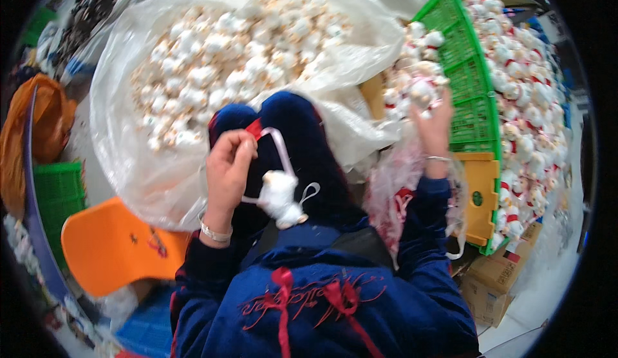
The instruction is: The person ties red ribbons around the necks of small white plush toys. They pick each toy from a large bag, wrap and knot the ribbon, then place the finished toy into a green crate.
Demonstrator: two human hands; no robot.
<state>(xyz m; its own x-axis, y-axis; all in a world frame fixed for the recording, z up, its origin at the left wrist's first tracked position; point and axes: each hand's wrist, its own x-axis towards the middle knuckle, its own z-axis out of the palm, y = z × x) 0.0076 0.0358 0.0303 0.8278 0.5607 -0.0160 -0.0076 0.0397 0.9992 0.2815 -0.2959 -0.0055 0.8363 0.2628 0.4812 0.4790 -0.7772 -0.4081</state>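
Observation:
My left hand is closed, pinching a red strip above my lap, where a pale pink ribbon also begins. That ribbon runs down to a small white plush toy with tan ends, lying on my lap with a thin white loop beside it. Off to the right, my right hand reaches into a heap of plush toys with its thumb and fingers around a white-and-pink plush toy. Its grip is slightly blurred.
A large clear plastic bag of white-and-tan plush pieces lies ahead of my knees. At the right, a green crate stands beside toys with red neckbands. A pink plastic bag, cardboard boxes and an orange stool are nearby.

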